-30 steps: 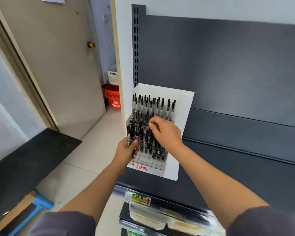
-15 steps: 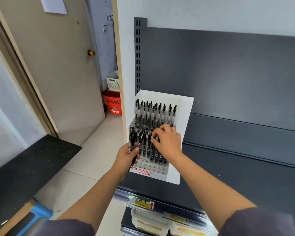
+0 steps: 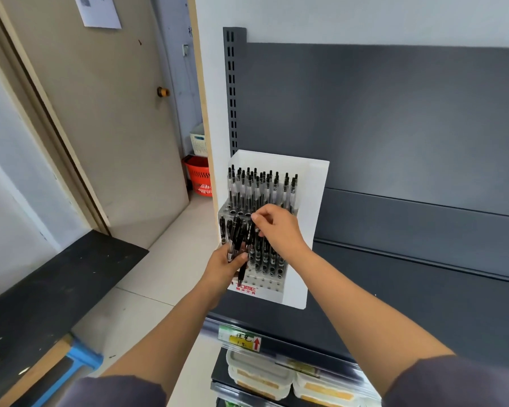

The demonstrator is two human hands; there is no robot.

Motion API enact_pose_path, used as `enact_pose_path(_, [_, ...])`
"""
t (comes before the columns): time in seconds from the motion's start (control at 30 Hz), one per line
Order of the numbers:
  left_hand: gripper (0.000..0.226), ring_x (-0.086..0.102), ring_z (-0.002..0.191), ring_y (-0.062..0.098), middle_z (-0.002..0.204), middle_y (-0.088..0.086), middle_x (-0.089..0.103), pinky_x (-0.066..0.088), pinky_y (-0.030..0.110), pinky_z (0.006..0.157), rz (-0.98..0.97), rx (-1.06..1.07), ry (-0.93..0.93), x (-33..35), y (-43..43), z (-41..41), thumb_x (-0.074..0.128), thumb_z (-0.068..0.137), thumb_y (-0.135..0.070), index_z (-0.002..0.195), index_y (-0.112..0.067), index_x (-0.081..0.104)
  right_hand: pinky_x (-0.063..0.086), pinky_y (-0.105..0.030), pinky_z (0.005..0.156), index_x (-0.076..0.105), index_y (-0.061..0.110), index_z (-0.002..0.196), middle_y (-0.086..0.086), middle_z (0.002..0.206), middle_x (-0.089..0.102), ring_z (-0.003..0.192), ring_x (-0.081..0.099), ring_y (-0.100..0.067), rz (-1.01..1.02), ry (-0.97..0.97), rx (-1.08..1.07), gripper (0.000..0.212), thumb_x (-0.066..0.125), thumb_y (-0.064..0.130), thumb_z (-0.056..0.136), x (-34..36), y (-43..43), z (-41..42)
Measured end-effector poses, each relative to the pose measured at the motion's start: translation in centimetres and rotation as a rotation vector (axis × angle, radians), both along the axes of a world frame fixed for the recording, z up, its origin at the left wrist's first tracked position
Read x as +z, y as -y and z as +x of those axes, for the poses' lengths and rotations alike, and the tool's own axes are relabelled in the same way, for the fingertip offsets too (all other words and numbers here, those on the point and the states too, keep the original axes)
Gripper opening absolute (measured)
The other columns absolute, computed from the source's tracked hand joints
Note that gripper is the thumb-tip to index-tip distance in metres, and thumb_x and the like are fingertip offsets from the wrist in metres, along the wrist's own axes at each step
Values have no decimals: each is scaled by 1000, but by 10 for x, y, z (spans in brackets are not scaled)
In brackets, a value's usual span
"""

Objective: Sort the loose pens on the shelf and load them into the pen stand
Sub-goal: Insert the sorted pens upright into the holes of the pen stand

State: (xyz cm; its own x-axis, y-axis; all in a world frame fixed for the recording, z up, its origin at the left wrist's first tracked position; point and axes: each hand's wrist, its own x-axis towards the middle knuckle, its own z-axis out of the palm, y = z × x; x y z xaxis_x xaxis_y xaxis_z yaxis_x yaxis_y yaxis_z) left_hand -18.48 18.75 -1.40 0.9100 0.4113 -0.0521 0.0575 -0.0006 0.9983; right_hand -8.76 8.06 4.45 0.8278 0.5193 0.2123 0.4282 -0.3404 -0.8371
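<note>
A red basket (image 3: 199, 179) and a white basket (image 3: 199, 141) sit near a beige door (image 3: 100, 127) bearing a paper sheet (image 3: 97, 10).

R hand (image 3: 276, 227) comes up off the pen stand's (image 3: 316, 201) front rows, shifts left. Fingertips (image 3: 256, 216), spread over the slots 0.5 s ago, now pinch the top of the pen bundle (image 3: 236, 237) in L hand (image 3: 222, 267).

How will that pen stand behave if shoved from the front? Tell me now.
It probably slides rather than tips: the pen stand looks broad-based and sits flat on the smooth shelf. Its straight white walls suggest stiff plastic. The upright pens filling its rear rows add weight, so a hard shove might rattle them.
</note>
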Motion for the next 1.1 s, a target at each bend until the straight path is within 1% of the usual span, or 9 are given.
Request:
enact_pose_path(0.07, [15,62,88,15,98,4,66,48,24,69,17,-8,5,0,-2,1,54,93,-9,107,-14,59,44,-16,63,61,25,85,9,79,65,63,61,-4,34,-40,13,6,60,28,91,1,0,0])
enact_pose_path(0.13, [14,61,88,14,96,2,66,47,24,70,43,-17,2,1,-5,3,54,93,-10,105,-15,60,45,-18,65,63,24,87,10,78,64,59,60,-3,49,-63,9,4,61,26,90,3,0,3])
enact_pose_path(0.27, [15,60,92,8,101,-3,63,49,23,75,63,-24,37,4,-13,11,51,95,-10,103,-20,59,50,-29,76,62,27,89,12,83,63,79,61,-10,-45,39,-86,7,56,27,93,9,-2,9])
enact_pose_path(0.37, [14,56,87,13,98,1,60,48,25,75,105,18,39,4,-27,16,48,96,-9,105,-15,58,50,-30,70,63,30,99,16,86,61,83,59,-10,-153,141,-186,13,51,32,94,11,-5,10])
enact_pose_path(0.5, [14,52,65,15,76,1,57,42,27,61,71,-45,13,4,-41,21,47,97,-10,93,-19,57,51,-32,69,62,30,108,11,93,68,83,61,-13,-253,242,-234,19,48,35,96,5,-13,7])
enact_pose_path(0.6, [10,47,50,10,66,2,55,37,22,49,91,-124,-15,-1,-47,24,45,98,-14,98,-16,55,48,-30,70,62,30,108,9,93,69,90,58,-14,-326,326,-230,20,48,36,95,-6,-16,5])
enact_pose_path(0.7, [7,35,42,6,63,3,49,28,19,42,80,-172,-6,-6,-51,25,45,98,-24,97,-22,52,36,-33,86,67,31,103,12,100,67,106,48,-16,-441,400,-222,20,51,39,93,-19,-19,4])
enact_pose_path(0.83, [14,37,44,5,68,3,56,29,19,42,59,-163,23,-8,-59,24,41,99,-30,90,-19,41,22,-34,90,67,34,95,12,117,53,118,35,-17,-479,399,-291,16,56,42,88,-27,-21,2])
enact_pose_path(1.1, [19,48,70,11,83,-4,57,42,27,65,-35,-147,10,-14,-63,20,45,98,-23,112,-14,54,20,-34,91,64,31,93,11,118,51,122,34,-19,-520,366,-311,11,58,39,88,-27,-26,-3])
